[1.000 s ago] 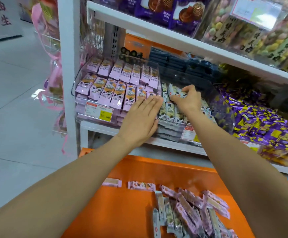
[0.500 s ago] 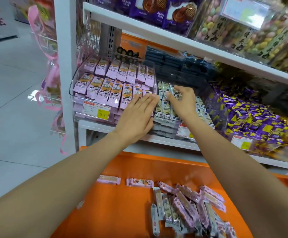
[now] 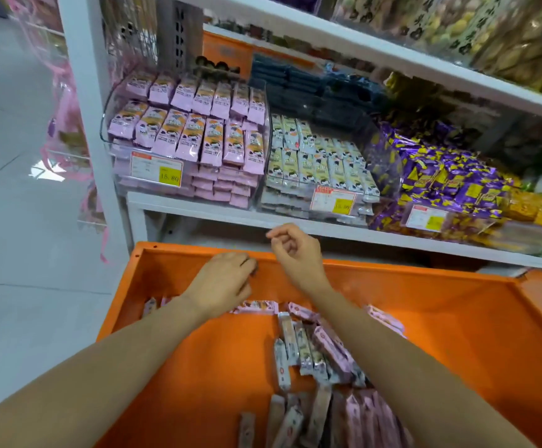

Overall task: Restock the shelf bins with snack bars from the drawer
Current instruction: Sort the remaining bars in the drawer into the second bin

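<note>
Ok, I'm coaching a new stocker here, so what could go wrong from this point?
The loose bars in the orange drawer lie jumbled, pink and cream wrappers together, so a handful could end up in the wrong bin.
The pink bin is already full, its top row leaning over the front rim; added bars might slide off.

A pale grey, glossy tiled floor (image 3: pixel 20 221) spreads to the left, crossed by thin joint lines and marked by a bright patch of reflected light (image 3: pixel 45 171). The white metal shelf unit (image 3: pixel 83 92) stands at its edge, with a grey perforated back panel (image 3: pixel 179 37) beside an orange back panel (image 3: pixel 227 50). Left of the upright hang clear wrappings with pink ribbon (image 3: pixel 66 124), on what may be a wire rack, though the view there is blurred.
</note>
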A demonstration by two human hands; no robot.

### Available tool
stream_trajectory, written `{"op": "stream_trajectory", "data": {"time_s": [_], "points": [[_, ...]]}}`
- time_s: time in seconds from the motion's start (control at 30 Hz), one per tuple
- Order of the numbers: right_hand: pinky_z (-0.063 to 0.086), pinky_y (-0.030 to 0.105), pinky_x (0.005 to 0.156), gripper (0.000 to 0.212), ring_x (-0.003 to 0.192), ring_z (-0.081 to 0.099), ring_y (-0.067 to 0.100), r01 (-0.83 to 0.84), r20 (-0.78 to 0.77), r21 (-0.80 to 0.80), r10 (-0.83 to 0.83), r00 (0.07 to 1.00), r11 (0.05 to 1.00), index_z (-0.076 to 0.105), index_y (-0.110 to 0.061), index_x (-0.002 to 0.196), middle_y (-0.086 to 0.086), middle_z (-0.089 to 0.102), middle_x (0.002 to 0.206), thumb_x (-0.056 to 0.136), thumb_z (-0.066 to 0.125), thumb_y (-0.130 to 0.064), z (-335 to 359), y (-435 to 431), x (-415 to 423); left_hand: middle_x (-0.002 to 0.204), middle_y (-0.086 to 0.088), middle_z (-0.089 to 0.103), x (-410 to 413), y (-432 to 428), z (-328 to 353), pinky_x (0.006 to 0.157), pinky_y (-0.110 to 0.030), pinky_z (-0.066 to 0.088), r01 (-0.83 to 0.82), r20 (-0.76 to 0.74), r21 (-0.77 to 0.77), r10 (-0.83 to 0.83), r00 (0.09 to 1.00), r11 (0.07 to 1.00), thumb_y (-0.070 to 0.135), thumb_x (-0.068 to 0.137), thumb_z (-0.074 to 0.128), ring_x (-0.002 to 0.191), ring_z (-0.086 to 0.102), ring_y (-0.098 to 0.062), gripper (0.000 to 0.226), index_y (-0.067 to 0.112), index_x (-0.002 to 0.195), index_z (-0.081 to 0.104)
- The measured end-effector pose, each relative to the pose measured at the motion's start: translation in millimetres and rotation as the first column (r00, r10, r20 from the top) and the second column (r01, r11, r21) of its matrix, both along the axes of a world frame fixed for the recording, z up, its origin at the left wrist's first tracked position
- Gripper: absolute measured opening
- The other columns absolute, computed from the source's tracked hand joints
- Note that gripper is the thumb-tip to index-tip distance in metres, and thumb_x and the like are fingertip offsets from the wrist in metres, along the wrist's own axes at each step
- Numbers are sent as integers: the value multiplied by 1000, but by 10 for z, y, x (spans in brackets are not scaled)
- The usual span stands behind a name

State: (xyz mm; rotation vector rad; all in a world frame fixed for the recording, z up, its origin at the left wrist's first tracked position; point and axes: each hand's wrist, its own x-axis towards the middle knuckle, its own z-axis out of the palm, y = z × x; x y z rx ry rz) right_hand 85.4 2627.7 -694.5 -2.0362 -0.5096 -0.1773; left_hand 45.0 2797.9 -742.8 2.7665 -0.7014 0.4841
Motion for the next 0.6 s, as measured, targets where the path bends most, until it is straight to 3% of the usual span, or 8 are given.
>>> {"op": "stream_trajectory", "data": {"time_s": [0.13,0.27,0.3,0.37,0.4,0.47,0.53,0.6], "points": [[40,16,62,16,60,49,-3,-136,-284,-248,63,957,959,69,-13,98,-7,59,74,90,60,-3,-694,-153,-185,113,0,64,-228,-38,-531,83,-33,47,50,-529,112,17,849,992,30,90,55,108,60,-22,22,23,110,63],[36,5,62,15,70,51,-5,-473,-566,-435,176,806,766,69,-4,104,-7,58,82,91,66,-11,-1149,-296,-361,121,1,63,-419,-182,-899,88,-29,44,147,-749,176,36,662,973,42,88,65,114,57,-21,39,26,123,60],[39,7,66,16,75,52,-2,-553,-637,-456,178,750,698,68,-5,104,-10,57,83,91,67,-14,-1237,-328,-388,123,0,62,-450,-227,-961,88,-28,44,171,-790,182,40,611,968,42,88,67,115,57,-21,43,25,126,58],[48,25,77,18,87,56,14,-637,-720,-513,116,684,575,66,-9,102,-5,59,89,89,71,-21,-1430,-386,-432,125,-2,63,-504,-302,-1083,88,-28,44,217,-841,185,40,540,958,40,87,68,116,57,-23,48,23,131,56],[49,35,78,23,90,56,21,-642,-718,-570,68,692,514,63,-10,103,3,61,97,89,71,-25,-1537,-413,-436,126,-3,63,-527,-336,-1128,88,-28,44,229,-853,183,39,521,956,39,88,68,117,57,-24,49,22,132,55],[44,36,74,35,96,57,29,-581,-645,-703,-26,763,410,55,-9,114,16,60,113,89,69,-31,-1679,-472,-448,129,-5,61,-582,-398,-1211,91,-30,43,225,-861,174,37,508,959,36,89,67,120,55,-25,49,21,133,53],[42,33,70,60,100,61,32,-440,-537,-777,-111,836,450,40,-9,140,17,62,115,90,65,-31,-1725,-544,-440,133,-7,58,-627,-477,-1290,92,-31,43,235,-859,176,32,511,956,38,91,64,122,53,-26,48,19,133,53],[45,33,69,80,101,63,32,-342,-481,-791,-172,859,507,20,-12,152,15,64,112,90,66,-33,-1767,-613,-423,132,-13,57,-677,-563,-1349,93,-33,43,259,-864,201,47,501,945,45,90,62,121,53,-31,53,15,132,53]]}}
